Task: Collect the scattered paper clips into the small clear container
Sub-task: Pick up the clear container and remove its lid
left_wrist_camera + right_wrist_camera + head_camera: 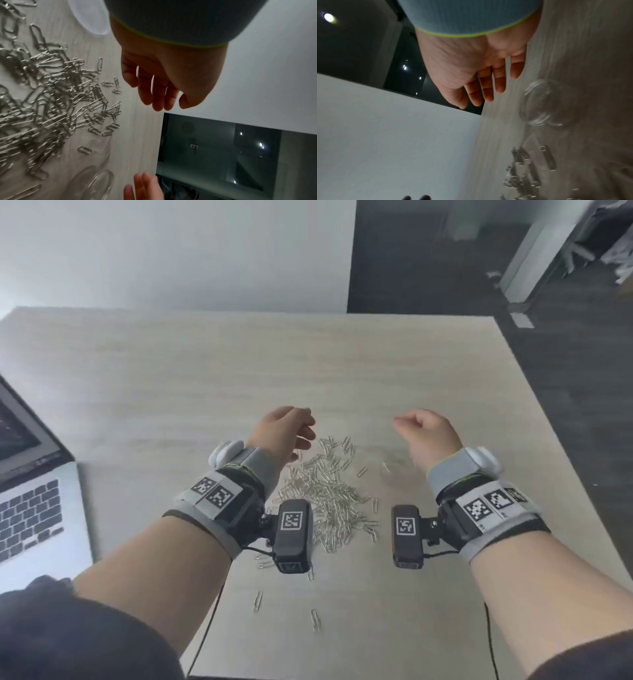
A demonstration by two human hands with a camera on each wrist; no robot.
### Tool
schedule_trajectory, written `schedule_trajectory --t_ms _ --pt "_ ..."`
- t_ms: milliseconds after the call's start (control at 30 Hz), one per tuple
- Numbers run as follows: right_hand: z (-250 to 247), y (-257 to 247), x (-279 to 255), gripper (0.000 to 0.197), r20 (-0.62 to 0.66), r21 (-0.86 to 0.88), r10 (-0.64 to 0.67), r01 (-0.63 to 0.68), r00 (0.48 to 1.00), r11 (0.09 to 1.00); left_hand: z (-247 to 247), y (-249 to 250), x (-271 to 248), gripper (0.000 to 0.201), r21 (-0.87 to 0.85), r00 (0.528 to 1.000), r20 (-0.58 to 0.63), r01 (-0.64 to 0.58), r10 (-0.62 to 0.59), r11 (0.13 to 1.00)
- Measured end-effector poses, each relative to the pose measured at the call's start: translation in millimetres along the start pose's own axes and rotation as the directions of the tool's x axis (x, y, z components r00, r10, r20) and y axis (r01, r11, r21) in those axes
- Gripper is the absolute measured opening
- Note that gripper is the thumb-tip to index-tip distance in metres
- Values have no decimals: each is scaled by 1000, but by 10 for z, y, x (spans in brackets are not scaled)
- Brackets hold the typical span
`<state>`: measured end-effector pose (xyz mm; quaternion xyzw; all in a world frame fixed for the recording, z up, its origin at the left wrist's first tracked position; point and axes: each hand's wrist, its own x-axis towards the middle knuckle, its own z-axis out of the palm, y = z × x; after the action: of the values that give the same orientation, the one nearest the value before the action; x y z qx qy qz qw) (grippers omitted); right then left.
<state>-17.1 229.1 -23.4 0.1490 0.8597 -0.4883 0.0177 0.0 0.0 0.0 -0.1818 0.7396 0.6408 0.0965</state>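
Note:
A heap of silver paper clips (329, 494) lies on the pale wooden table (205, 371), between my two raised hands. The small clear container (394, 465) stands just right of the heap, below my right hand (407, 419). My left hand (305, 436) hovers over the heap's far left edge. In the left wrist view the left hand (157, 94) hangs with relaxed fingers and holds nothing, above the clips (51, 101) and the container (97, 185). In the right wrist view the right hand (488, 88) is loose and empty beside the container (539, 102).
An open laptop (30, 491) sits at the table's left edge. A few stray clips (257, 601) lie nearer me, by the front edge. The table's right edge (555, 440) drops to dark floor. Thin cables hang from both wrist cameras.

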Motion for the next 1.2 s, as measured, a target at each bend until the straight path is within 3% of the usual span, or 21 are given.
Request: schedule_trajectory --t_ms 100,200,333,467,600,800,867,933,1100,1200 --pt "62 239 45 33 113 -235 21 6 993 972 95 -137 48 23 -15 999 39 -24 24 1000" --pt "138 484 16 66 205 -397 63 24 977 918 210 -353 67 23 -43 991 113 -67 72 997" --pt "195 568 0 73 190 -545 10 97 982 833 270 -417 21 23 -86 974 153 -153 165 984" --pt "168 548 -142 70 168 -466 -67 140 983 874 293 -532 -110 18 -151 949 167 -243 267 958" --pt "147 311 -387 68 127 -299 -178 209 976 931 323 -588 -287 25 -68 939 190 -278 286 958" --pt "308 141 -1224 81 194 -110 -310 335 931 936 141 -946 -825 73 10 865 312 -418 394 909" --pt "373 118 -1386 80 229 -100 -300 329 926 939 117 -994 -961 78 37 838 364 -450 407 892" --pt "414 68 -1564 77 234 -93 -328 357 915 929 18 -1011 -1110 73 50 825 332 -499 457 865" --pt "430 86 -1576 48 215 -63 -307 327 927 943 -249 -1100 -1017 72 -24 872 221 -444 438 896" --pt "432 238 -1365 36 165 -303 -277 316 947 899 -370 -1169 -870 85 -42 907 136 -396 398 917"
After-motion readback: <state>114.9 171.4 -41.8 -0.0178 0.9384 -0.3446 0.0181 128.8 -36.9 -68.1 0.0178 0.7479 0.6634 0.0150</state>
